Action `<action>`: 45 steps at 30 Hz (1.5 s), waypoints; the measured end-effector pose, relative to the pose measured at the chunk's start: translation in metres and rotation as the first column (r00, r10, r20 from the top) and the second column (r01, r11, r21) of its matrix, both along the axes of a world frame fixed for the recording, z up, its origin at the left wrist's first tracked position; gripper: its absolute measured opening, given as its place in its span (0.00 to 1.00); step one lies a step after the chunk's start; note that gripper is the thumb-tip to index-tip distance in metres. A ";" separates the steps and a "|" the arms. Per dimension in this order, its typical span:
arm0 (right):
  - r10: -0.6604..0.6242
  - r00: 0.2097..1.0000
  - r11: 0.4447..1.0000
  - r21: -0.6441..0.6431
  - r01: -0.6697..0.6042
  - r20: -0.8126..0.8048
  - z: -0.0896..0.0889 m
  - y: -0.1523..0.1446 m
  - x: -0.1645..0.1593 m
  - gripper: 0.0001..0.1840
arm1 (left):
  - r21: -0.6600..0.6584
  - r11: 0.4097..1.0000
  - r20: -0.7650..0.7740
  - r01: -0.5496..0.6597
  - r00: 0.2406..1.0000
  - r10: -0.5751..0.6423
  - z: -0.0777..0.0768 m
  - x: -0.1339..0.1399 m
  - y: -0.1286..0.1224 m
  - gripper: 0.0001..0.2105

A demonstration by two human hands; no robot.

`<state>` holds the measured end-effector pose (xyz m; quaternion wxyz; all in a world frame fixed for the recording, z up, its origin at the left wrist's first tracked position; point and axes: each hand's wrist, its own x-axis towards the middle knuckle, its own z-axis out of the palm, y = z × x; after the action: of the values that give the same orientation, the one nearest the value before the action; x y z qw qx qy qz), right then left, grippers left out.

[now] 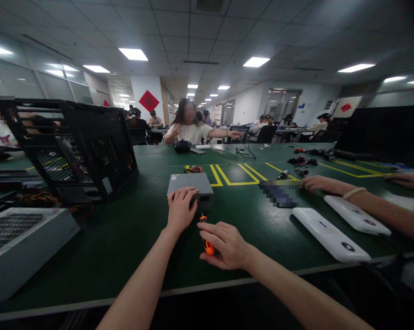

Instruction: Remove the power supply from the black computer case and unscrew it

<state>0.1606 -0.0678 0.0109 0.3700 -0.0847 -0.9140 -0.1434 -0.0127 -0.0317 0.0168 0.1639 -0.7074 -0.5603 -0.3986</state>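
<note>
A grey computer power supply (pixel 190 182) lies on the green table in front of me, a bundle of cables at its far side. My left hand (pixel 182 208) grips its near left edge, fingers over the top and thumb at the front face. Between the fingers of my right hand (pixel 229 245) is an orange and black screwdriver (pixel 209 248). Its shaft points away from me at the front face of the power supply, beside the dark socket. Whether the tip touches a screw is too small to tell.
On the left stand a black computer case (pixel 107 151) and a larger grey perforated box (pixel 35 247). White devices (pixel 327 231), a pixelated phone-like object (pixel 278 192) and cables (pixel 301 161) lie to the right. Another person's hand (pixel 317 184) reaches in there. Someone sits across the table (pixel 151 270).
</note>
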 end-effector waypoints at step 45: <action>-0.023 0.998 0.997 -0.069 0.018 -0.066 -0.005 0.000 0.002 0.18 | -0.002 1.000 -0.001 -0.006 1.000 0.006 -0.002 0.001 0.002 0.13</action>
<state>0.1627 -0.0678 0.0059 0.3959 -0.1114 -0.9045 -0.1131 -0.0120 -0.0299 0.0152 0.1647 -0.7061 -0.5627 -0.3971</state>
